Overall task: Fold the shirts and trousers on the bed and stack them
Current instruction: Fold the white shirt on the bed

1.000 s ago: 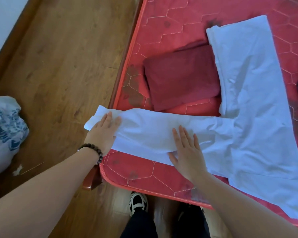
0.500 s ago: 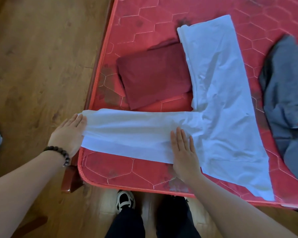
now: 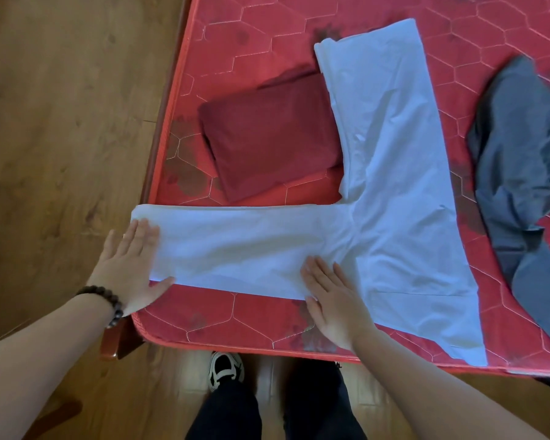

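White trousers (image 3: 391,192) lie spread on the red mattress (image 3: 254,319), one leg running away from me, the other stretched left to the mattress corner. My left hand (image 3: 124,268) presses flat on the end of that left leg, its thumb along the hem's lower edge. My right hand (image 3: 334,300) lies flat on the same leg near the crotch, fingers straight. A folded dark red garment (image 3: 267,138) sits in the angle between the two legs. A crumpled grey garment (image 3: 524,173) lies at the right.
The wooden floor (image 3: 61,122) runs along the bed's left side and in front of it. My feet (image 3: 226,369) stand at the mattress's near edge. A wooden bed leg (image 3: 118,344) shows under the corner.
The left leg of the white trousers now lies flatter and wholly on the mattress. My left hand has shifted onto its end, and my right hand has stayed near the crotch.
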Demonstrator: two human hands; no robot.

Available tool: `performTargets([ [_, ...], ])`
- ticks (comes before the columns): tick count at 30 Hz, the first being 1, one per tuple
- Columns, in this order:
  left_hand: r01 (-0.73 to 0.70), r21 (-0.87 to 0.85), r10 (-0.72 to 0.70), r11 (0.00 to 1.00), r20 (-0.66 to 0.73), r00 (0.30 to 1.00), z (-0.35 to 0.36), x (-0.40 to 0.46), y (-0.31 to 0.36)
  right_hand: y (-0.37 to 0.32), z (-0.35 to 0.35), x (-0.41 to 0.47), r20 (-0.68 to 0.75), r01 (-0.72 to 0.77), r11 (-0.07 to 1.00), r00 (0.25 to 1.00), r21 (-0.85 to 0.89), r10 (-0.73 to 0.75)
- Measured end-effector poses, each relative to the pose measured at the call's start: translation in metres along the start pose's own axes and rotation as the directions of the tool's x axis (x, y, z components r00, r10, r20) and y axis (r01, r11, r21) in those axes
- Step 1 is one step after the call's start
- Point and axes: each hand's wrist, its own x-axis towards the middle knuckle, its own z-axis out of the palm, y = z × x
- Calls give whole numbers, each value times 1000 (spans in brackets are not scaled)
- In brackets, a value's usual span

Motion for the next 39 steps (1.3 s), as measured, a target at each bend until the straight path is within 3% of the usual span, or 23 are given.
performTargets([
  [3,-156,-34,152,987,-99,983,-10,4,46,0,-13,9,-95,-24,998,995,50,28],
  [6,-291,-114,273,950,-152,950,-23,20,107,13,-19,24,-152,-249,968,956,20,249],
  [8,-369,-134,343,920,-184,921,-26,34,147,25,-12,27,-114,-389,921,914,13,388],
  [10,-425,-137,400,895,-177,899,-23,46,181,34,1,24,-40,-390,921,920,-6,390],
  [12,-425,-129,412,896,-115,904,-18,54,205,38,9,17,9,-301,953,953,-40,302],
  [14,-338,-116,330,934,-83,940,-18,56,222,42,7,10,31,-210,978,977,-21,210],
  [16,-238,-170,216,956,-138,966,-27,54,241,47,-4,4,25,-148,987,989,60,147],
  [20,-260,-340,142,904,-336,931,-59,75,286,82,-30,11,-121,-98,986,986,134,114],
  [22,-244,-417,78,876,-376,923,-75,97,306,116,-40,28,-214,-175,977,957,123,198],
  [25,-119,-511,-70,851,-336,939,-93,133,327,176,-52,53,-329,-376,916,855,139,401],
  [29,68,-654,-256,753,-196,947,-108,161,340,236,-75,67,-315,-626,757,691,188,650],
  [34,103,-655,-345,749,-252,904,-108,163,346,250,-86,71,-148,-633,753,739,180,657],
  [39,127,-702,-362,701,-197,911,-106,163,355,264,-85,62,-139,-593,803,791,66,595],
])
